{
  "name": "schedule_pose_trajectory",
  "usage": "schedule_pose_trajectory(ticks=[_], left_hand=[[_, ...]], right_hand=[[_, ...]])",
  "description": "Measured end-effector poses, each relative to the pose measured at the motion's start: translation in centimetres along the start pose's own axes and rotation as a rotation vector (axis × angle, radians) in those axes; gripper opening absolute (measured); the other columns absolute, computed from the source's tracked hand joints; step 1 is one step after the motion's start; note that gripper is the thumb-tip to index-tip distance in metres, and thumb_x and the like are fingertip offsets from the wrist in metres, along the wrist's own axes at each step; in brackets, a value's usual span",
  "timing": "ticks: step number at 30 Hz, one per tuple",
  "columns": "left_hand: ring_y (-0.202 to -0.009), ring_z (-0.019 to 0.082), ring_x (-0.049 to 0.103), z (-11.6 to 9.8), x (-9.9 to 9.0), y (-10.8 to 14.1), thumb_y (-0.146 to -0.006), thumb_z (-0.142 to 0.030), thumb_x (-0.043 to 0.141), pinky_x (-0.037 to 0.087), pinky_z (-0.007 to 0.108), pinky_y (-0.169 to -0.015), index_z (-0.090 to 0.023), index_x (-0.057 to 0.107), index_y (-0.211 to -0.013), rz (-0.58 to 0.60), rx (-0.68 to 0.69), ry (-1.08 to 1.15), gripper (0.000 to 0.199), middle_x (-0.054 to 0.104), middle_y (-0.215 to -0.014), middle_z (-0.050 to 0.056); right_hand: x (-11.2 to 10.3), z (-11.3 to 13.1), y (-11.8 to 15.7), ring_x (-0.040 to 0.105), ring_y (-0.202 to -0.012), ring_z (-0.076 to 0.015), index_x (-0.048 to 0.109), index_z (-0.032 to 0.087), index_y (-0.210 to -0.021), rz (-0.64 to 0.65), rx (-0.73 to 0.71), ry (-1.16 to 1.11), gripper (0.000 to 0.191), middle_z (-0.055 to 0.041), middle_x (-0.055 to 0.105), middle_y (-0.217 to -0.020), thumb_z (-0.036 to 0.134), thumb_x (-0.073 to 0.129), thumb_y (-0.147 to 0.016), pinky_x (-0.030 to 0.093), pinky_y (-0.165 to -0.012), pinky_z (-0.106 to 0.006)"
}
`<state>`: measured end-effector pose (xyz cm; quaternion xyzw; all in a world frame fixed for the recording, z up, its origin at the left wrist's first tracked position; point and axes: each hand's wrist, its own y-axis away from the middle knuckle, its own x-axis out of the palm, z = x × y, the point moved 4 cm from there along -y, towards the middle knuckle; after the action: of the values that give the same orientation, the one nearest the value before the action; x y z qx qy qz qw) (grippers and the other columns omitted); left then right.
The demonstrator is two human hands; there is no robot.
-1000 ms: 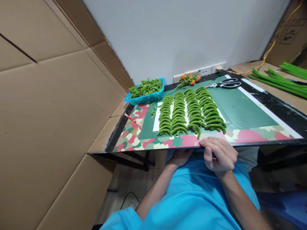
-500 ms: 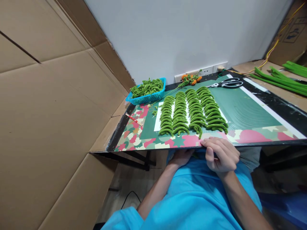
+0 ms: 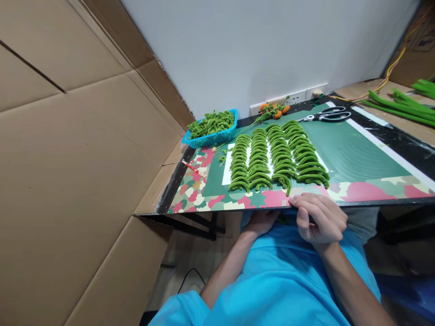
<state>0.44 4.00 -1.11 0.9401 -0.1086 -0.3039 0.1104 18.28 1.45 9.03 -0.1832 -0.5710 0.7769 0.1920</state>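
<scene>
Right hand (image 3: pixel 321 222) curled at the camouflage-patterned counter's (image 3: pixel 220 204) edge by bent green chenille stems (image 3: pixel 277 156); left hand (image 3: pixel 260 222) sat below; neither grip could be told

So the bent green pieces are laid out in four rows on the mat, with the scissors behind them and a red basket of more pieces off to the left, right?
Nearly: the basket is blue, not red, as the head view shows. The bent green pieces do lie in four rows on the mat, with the scissors behind them.

Bent green pipe-cleaner pieces (image 3: pixel 277 156) lie in four neat rows on white paper atop the table. The nearest ones lie close to its front edge.
</scene>
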Motion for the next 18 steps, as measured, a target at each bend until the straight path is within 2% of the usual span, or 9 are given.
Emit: schedule_pose_trajectory(ticks=[5,8,13,18], left_hand=[[-0.152,0.029,0.045,-0.24,0.29,0.34,-0.099,-0.056,0.05,0.029,0.049,-0.132,-0.03,0.058,-0.148,0.025,-0.013,-0.007,0.057,0.05,-0.162,0.001],[-0.154,0.028,0.042,0.03,0.71,0.41,-0.099,-0.056,0.049,0.029,0.049,-0.133,-0.027,0.055,-0.151,0.056,0.026,-0.027,0.06,0.049,-0.162,0.003],[-0.154,0.027,0.043,0.66,0.81,0.32,-0.099,-0.054,0.05,0.029,0.047,-0.133,-0.025,0.057,-0.149,0.019,0.023,-0.047,0.058,0.05,-0.162,0.004],[-0.153,0.028,0.043,-0.33,0.37,0.33,-0.1,-0.054,0.049,0.029,0.048,-0.133,-0.026,0.058,-0.147,0.024,0.048,-0.045,0.056,0.052,-0.161,0.004]], right_hand=[[-0.2,-0.2,0.38,0.074,-0.069,-0.02,0.073,0.015,-0.092,-0.021,-0.011,0.012,0.016,-0.005,0.077,-0.076,0.004,0.065,-0.082,0.061,-0.068,-0.032],[-0.2,-0.24,0.49,0.074,-0.067,-0.0201,0.073,0.015,-0.091,-0.027,-0.029,0.021,0.015,-0.0041,0.076,-0.073,0.005,0.065,-0.082,0.061,-0.068,-0.032],[-0.37,-0.24,0.2,0.073,-0.067,-0.0199,0.071,0.017,-0.089,-0.015,-0.026,0.054,0.012,-0.0028,0.074,-0.07,0.008,0.065,-0.085,0.06,-0.067,-0.032],[-0.22,-0.13,-0.16,0.073,-0.07,-0.0189,0.07,0.019,-0.091,0.005,-0.011,0.055,0.013,-0.0014,0.074,-0.071,0.009,0.063,-0.086,0.059,-0.067,-0.03]])
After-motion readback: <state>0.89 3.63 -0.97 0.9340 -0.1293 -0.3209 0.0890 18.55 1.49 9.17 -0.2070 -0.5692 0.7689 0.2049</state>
